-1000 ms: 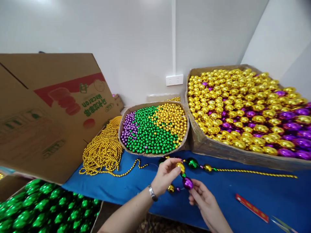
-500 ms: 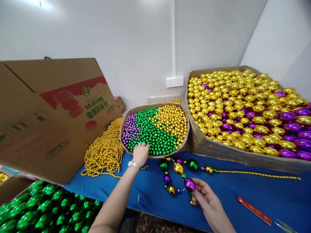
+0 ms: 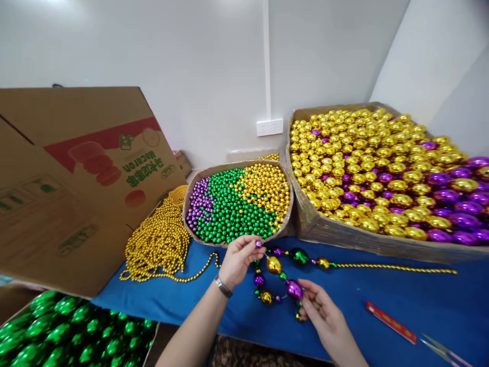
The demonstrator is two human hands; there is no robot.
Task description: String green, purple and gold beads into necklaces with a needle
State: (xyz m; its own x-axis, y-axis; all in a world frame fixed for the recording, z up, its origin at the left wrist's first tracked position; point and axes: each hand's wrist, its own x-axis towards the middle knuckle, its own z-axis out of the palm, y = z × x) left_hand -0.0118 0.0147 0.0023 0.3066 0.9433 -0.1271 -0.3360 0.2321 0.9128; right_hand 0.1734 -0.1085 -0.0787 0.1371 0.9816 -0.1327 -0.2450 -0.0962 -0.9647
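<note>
– What's the left hand (image 3: pixel 237 257) got?
– Small purple bead (image 3: pixel 259 244), pinched btwn thumb & fingertip, just below the round tray of small beads (image 3: pixel 286 220) at 12 o'clock.
– Right hand (image 3: pixel 323 311)?
– At 5 o'clock, fingers closed on the bead string (image 3: pixel 278 272) by a big purple bead (image 3: pixel 294 289). String lies on the blue cloth (image 3: pixel 420 295), gold tail running to 3 o'clock.

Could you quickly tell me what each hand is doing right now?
Left hand: pinching a small purple bead.
Right hand: holding the bead string.
</note>
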